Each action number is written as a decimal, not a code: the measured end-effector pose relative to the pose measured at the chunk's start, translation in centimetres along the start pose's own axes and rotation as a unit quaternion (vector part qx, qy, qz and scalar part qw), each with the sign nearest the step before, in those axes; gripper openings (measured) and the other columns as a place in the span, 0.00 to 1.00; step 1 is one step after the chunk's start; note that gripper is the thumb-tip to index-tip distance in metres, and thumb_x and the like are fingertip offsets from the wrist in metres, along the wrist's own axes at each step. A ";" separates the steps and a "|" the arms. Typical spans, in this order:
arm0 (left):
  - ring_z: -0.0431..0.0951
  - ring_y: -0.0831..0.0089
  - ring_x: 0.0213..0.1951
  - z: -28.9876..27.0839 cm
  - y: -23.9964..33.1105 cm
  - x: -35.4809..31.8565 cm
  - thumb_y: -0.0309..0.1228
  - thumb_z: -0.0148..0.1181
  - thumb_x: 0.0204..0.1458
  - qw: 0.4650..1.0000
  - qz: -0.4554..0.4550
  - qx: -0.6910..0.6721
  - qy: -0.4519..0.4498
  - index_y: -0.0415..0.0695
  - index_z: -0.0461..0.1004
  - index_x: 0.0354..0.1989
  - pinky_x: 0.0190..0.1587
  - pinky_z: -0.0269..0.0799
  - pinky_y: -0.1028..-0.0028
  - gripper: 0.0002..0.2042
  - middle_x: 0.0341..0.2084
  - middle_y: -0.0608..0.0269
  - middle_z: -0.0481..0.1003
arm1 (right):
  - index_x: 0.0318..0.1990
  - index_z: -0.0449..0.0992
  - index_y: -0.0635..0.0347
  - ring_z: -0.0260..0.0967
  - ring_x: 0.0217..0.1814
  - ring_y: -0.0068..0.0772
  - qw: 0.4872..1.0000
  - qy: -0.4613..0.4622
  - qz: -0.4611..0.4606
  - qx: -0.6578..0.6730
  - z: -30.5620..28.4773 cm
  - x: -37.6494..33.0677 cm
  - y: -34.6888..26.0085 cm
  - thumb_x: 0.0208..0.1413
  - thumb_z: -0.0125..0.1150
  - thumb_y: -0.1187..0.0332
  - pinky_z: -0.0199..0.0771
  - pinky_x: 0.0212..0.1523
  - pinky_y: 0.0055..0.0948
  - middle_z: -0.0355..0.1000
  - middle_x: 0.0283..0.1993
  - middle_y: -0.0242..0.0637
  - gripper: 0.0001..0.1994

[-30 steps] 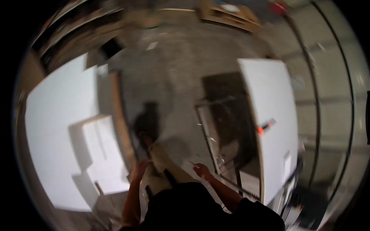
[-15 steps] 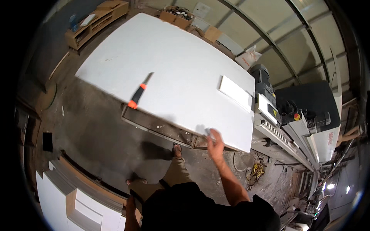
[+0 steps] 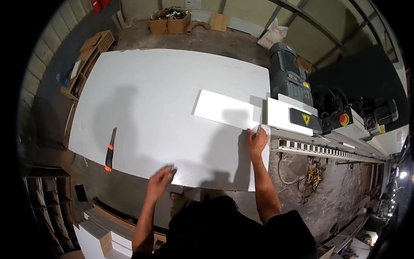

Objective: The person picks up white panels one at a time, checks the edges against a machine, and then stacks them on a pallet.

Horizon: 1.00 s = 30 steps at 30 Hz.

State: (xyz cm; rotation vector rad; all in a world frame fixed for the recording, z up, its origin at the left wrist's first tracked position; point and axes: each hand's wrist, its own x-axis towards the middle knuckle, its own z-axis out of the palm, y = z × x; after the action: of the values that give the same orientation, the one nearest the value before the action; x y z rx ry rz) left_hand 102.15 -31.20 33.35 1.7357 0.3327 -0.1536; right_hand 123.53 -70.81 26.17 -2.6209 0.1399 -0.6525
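Observation:
A large white board (image 3: 159, 108) lies flat on a work table in front of me. My left hand (image 3: 160, 178) rests on its near edge, fingers curled over the rim. My right hand (image 3: 257, 141) lies flat on the board's right end, next to the near corner of a smaller white panel (image 3: 226, 109) lying on top. A black and orange utility knife (image 3: 110, 149) lies on the board near its left front edge, apart from both hands.
A machine with a grey motor (image 3: 286, 73), a red stop button (image 3: 343, 119) and a roller rail (image 3: 319, 149) stands to the right. Cardboard boxes (image 3: 169, 21) sit at the far wall. White panels (image 3: 103, 241) are stacked at the lower left. Yellow cable (image 3: 313, 173) lies on the concrete floor.
The view has swung from the floor and stacked panels onto the large board. My right hand stays at the board's right end; my left hand has come onto the near edge.

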 end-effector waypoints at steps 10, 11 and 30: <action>0.66 0.47 0.57 11.5 4.9 24.7 0.36 0.66 0.49 0.926 0.252 0.261 0.105 0.37 0.68 0.57 0.59 0.64 0.59 0.28 0.55 0.42 0.68 | 0.34 0.71 0.59 0.65 0.30 0.28 0.608 0.048 0.425 0.669 -3.0 5.4 0.3 0.59 0.64 0.55 0.68 0.36 0.27 0.66 0.28 0.30 0.16; 0.67 0.47 0.56 12.6 5.2 24.9 0.36 0.66 0.49 0.916 0.273 0.267 0.126 0.37 0.69 0.56 0.58 0.65 0.59 0.26 0.53 0.43 0.69 | 0.31 0.70 0.58 0.64 0.28 0.26 0.562 0.069 0.441 0.696 -3.4 6.1 0.2 0.59 0.64 0.58 0.69 0.34 0.26 0.63 0.24 0.29 0.14; 0.77 0.66 0.44 9.8 5.8 29.2 0.22 0.62 0.47 0.991 0.120 -0.012 -0.060 0.35 0.72 0.51 0.50 0.72 0.68 0.20 0.42 0.57 0.79 | 0.45 0.74 0.67 0.73 0.39 0.38 0.936 0.099 0.237 0.242 -1.1 -2.0 -3.9 0.57 0.63 0.61 0.74 0.42 0.37 0.75 0.40 0.44 0.17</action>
State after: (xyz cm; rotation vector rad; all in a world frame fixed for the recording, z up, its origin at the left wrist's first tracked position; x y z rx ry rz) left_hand 132.40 -37.78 28.61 1.7195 0.0350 -0.0784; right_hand 121.22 -67.34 27.93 -1.9426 0.5753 -0.6707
